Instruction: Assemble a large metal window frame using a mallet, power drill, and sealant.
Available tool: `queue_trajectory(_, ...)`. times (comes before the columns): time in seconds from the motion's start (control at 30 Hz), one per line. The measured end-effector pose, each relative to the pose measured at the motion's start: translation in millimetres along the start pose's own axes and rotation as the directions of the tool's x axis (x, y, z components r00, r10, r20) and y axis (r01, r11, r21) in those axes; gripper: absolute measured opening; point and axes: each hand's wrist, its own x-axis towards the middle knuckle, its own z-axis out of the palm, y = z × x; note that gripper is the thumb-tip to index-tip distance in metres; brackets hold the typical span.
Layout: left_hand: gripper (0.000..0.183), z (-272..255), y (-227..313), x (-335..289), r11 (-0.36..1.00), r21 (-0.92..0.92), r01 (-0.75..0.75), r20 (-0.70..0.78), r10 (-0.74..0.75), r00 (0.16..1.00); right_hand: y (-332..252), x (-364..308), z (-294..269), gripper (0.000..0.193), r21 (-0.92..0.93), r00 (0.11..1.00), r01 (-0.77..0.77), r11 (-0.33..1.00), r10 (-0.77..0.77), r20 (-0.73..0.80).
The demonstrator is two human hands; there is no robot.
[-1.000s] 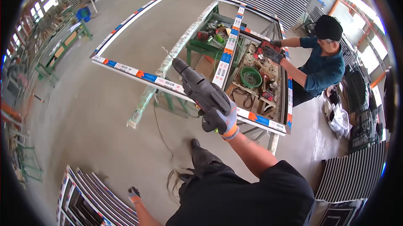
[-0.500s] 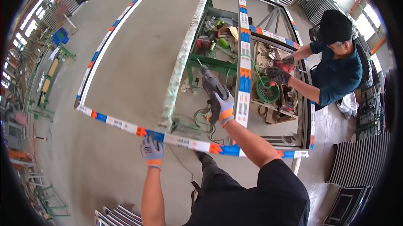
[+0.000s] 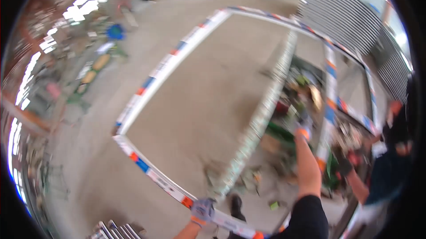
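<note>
A large rectangular window frame (image 3: pixel 165 185), taped in white, blue and orange, spans the view. My left hand (image 3: pixel 203 210), in a grey glove with an orange cuff, is closed over its near bar. My right hand (image 3: pixel 304 125) reaches over the tool tray on the green workbench (image 3: pixel 280 131), beyond the near bar. Motion blur smears its fingers, so I cannot make out whether it holds anything. Loose tools and parts, red, green and tan, lie by that hand. A plastic-wrapped support beam (image 3: pixel 259 125) runs under the frame, left of the tray.
At the right edge a co-worker (image 3: pixel 390 163) in dark clothes leans over the frame's divided side. Ribbed grey profile stacks (image 3: pixel 339 10) stand at the far right. A blue bin (image 3: pixel 115 32) is at the far left, and striped profiles (image 3: pixel 116 230) lie near the bottom.
The view has swung left, shifting the scene rightward. My right hand has moved from holding the power drill above the frame's opening to the tool tray. My left hand remains at the near bar.
</note>
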Motion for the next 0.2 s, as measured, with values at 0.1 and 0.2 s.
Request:
queue_trajectory(0.1, 0.045, -9.6, 13.4, 4.3, 0.982, 0.109, -0.157, 0.019, 0.156, 0.988, -15.3, 6.9, -36.6, 0.073, -0.105, 0.972, 0.091, 0.99, -0.111, -0.207)
queue_trajectory(0.2, 0.044, -1.0, -1.6, 8.3, 0.985, 0.089, -0.15, -0.009, 0.151, 0.988, -33.8, 28.9, 9.4, 0.08, -0.201, 0.955, 0.153, 0.968, -0.197, -0.221)
